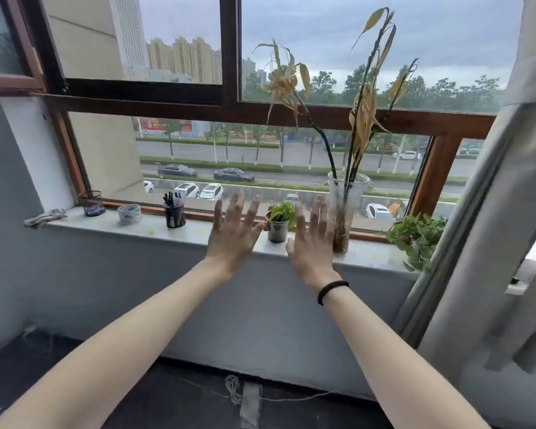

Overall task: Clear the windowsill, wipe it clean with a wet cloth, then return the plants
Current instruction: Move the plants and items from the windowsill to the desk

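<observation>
While both hands, left hand (233, 233) and right hand (311, 243), hung spread and empty (fingers straight), the small potted plant (278, 221) stood on the windowsill (155, 229).

The windowsill (149, 227) runs left to right below the window (260, 150); on its far left end lies a cloth (44, 217), partly over the front edge; right of it, close to the glass, stands a mesh cup (92, 203); next comes a low round container (129, 213), then a pen holder (174, 213) with pens in it; further right stands a small potted plant (278, 222), a tall vase (345, 209) with long stems in it just beyond, and a leafy plant (416, 239) at the right end, beside the curtain (492, 212); the left hand (234, 233) is in front of the sill between pen holder and small potted plant, the right hand (311, 243) between that plant and the vase, overlapping the vase's left side
</observation>
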`<state>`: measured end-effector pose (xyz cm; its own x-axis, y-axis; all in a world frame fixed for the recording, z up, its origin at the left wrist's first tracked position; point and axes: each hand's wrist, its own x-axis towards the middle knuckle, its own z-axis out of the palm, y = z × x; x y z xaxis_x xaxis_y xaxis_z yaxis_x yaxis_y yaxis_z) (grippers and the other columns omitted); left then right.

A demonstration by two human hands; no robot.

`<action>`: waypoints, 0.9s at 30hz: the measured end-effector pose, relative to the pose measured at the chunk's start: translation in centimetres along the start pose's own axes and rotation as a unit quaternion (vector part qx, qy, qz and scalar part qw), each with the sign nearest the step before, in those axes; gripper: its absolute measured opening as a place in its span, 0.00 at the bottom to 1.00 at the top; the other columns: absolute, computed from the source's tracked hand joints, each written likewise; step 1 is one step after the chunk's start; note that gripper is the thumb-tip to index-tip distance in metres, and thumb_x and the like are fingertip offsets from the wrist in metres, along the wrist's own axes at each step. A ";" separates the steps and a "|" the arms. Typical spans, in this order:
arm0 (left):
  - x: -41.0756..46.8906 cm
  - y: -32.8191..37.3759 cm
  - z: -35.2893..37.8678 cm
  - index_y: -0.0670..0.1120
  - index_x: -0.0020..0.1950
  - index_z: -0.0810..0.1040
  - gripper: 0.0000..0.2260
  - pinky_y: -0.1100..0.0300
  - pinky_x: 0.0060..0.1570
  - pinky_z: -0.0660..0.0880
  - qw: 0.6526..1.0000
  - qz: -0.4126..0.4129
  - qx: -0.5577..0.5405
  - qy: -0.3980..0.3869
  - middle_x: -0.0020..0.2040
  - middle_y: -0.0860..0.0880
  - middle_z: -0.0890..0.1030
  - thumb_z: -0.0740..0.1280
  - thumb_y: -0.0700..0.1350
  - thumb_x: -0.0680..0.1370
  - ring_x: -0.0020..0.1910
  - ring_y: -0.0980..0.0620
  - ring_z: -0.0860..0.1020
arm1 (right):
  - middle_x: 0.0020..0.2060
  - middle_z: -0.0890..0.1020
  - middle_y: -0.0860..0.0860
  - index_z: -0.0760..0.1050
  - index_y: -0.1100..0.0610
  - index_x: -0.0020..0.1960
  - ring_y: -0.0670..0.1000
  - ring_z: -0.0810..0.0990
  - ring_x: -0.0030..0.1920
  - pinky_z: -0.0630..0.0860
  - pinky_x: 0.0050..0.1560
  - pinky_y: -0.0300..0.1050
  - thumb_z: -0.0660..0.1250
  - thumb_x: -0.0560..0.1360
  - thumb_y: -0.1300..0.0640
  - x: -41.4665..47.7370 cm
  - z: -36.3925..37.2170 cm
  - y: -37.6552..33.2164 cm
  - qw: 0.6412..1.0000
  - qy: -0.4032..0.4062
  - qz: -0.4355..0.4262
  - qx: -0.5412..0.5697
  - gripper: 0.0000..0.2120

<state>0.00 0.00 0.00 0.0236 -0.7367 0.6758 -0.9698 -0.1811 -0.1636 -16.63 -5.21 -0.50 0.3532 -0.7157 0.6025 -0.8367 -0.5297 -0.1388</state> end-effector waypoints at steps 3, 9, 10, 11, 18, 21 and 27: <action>-1.2 -1.7 1.0 0.46 0.73 0.58 0.24 0.42 0.69 0.54 0.998 -0.018 -0.019 -0.057 0.66 0.39 0.73 0.48 0.55 0.79 0.68 0.41 0.71 | 0.75 0.37 0.59 0.44 0.53 0.77 0.60 0.38 0.75 0.44 0.73 0.60 0.62 0.77 0.54 0.6 1.1 -1.7 0.996 -0.083 0.018 0.018 0.36; -3.5 -8.4 3.1 0.47 0.78 0.49 0.24 0.42 0.71 0.50 0.974 -0.065 -0.008 -0.216 0.76 0.43 0.56 0.46 0.52 0.83 0.76 0.45 0.55 | 0.75 0.47 0.62 0.50 0.56 0.76 0.63 0.54 0.73 0.61 0.69 0.54 0.61 0.77 0.57 2.1 5.9 -7.5 0.981 -0.162 0.026 0.107 0.32; -3.8 -10.5 3.8 0.47 0.78 0.49 0.24 0.43 0.71 0.53 0.970 -0.087 -0.027 -0.224 0.76 0.42 0.57 0.48 0.53 0.83 0.75 0.44 0.56 | 0.74 0.48 0.63 0.50 0.56 0.77 0.63 0.54 0.73 0.60 0.69 0.54 0.60 0.77 0.57 2.6 7.0 -9.2 0.975 -0.183 0.022 0.122 0.32; -4.1 -12.7 4.5 0.48 0.78 0.49 0.25 0.44 0.70 0.55 0.966 -0.111 -0.050 -0.228 0.76 0.41 0.58 0.48 0.54 0.83 0.74 0.43 0.58 | 0.74 0.50 0.62 0.49 0.56 0.77 0.63 0.55 0.73 0.61 0.68 0.54 0.60 0.78 0.58 3.3 8.2 -10.9 0.970 -0.201 0.020 0.136 0.31; -5.0 -25.4 8.9 0.48 0.76 0.54 0.24 0.45 0.63 0.67 0.945 -0.160 -0.097 -0.270 0.72 0.43 0.63 0.53 0.55 0.82 0.69 0.42 0.66 | 0.66 0.63 0.58 0.64 0.60 0.68 0.59 0.66 0.64 0.72 0.54 0.52 0.58 0.78 0.58 6.9 15.7 -20.4 0.951 -0.264 -0.053 0.153 0.20; -5.6 -30.4 10.3 0.48 0.75 0.55 0.23 0.45 0.61 0.69 0.929 -0.203 -0.116 -0.288 0.71 0.43 0.63 0.55 0.53 0.82 0.67 0.41 0.67 | 0.63 0.63 0.57 0.66 0.61 0.65 0.59 0.66 0.62 0.72 0.51 0.50 0.59 0.78 0.57 7.8 19.2 -23.5 0.941 -0.300 -0.068 0.141 0.17; -5.6 -37.5 13.6 0.47 0.75 0.56 0.23 0.46 0.58 0.69 0.909 -0.255 -0.111 -0.311 0.71 0.43 0.62 0.55 0.51 0.82 0.67 0.42 0.66 | 0.63 0.66 0.56 0.65 0.60 0.67 0.58 0.66 0.64 0.71 0.53 0.49 0.58 0.77 0.58 11.5 24.4 -28.8 0.923 -0.328 -0.055 0.195 0.19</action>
<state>39.51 2.06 -7.43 0.5493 -0.8323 0.0746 -0.8179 -0.5172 0.2519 21.72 -9.27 -8.74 0.7114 -0.7014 0.0428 -0.6112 -0.6477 -0.4548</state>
